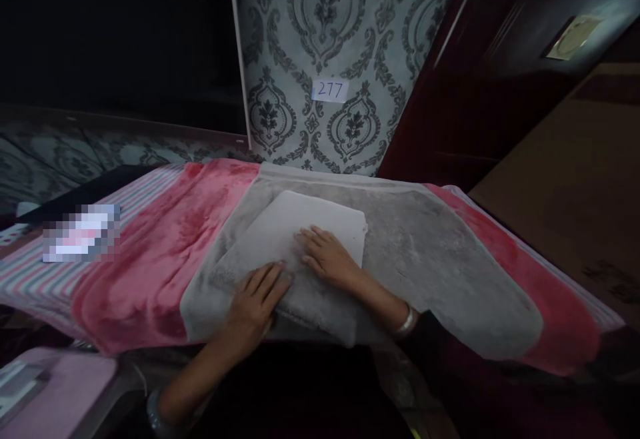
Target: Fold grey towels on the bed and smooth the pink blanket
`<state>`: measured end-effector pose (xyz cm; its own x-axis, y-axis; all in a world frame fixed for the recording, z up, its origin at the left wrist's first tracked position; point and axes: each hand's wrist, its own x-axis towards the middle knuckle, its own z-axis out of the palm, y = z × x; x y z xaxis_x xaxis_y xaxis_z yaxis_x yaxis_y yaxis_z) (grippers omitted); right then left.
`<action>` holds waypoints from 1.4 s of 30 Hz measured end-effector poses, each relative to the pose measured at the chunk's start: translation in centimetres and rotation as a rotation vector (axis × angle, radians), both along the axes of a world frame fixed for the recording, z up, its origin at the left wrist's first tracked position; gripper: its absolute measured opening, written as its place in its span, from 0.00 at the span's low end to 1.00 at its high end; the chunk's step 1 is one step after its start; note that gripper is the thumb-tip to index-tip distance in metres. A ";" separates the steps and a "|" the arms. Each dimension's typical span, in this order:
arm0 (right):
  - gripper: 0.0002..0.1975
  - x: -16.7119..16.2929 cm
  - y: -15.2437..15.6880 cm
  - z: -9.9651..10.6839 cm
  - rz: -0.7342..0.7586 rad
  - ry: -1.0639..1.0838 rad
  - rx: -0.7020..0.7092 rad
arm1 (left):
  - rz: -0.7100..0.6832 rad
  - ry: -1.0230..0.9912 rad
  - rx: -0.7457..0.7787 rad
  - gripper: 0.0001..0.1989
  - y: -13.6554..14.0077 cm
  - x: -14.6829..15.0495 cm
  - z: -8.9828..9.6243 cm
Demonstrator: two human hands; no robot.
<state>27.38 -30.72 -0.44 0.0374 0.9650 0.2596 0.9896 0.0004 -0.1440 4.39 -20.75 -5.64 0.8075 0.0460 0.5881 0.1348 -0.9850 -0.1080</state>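
Observation:
A grey plush cloth (415,259) lies spread over a pink blanket (165,246). On it rests a flat white piece with straight edges (300,216); its material I cannot make out. A flap of the grey cloth (315,299) covers the near part of this white piece. My right hand (327,256) lies open, fingers stretched, across the line where flap and white surface meet. At the flap's left side, my left hand (257,299) presses down with its fingers extended. Neither hand grips anything.
A striped sheet (145,192) shows under the pink blanket at the left. Behind it hangs a dark screen (125,39). A paper label reading 277 (330,90) is on the patterned wall. A pink seat-like surface (65,386) stands front left; a brown panel (565,179) leans at right.

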 end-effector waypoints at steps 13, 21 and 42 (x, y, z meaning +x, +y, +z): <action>0.30 10.3 8.0 -0.6 -0.349 -0.001 -0.225 | -0.021 -0.115 -0.053 0.29 -0.9 0.2 -2.4; 0.27 13.2 10.4 1.5 -0.478 0.195 -0.289 | -0.026 -0.153 -0.045 0.30 -0.7 0.3 -3.6; 0.12 16.3 3.7 8.2 -0.531 0.813 0.119 | -0.095 -0.258 0.060 0.22 7.3 1.2 4.2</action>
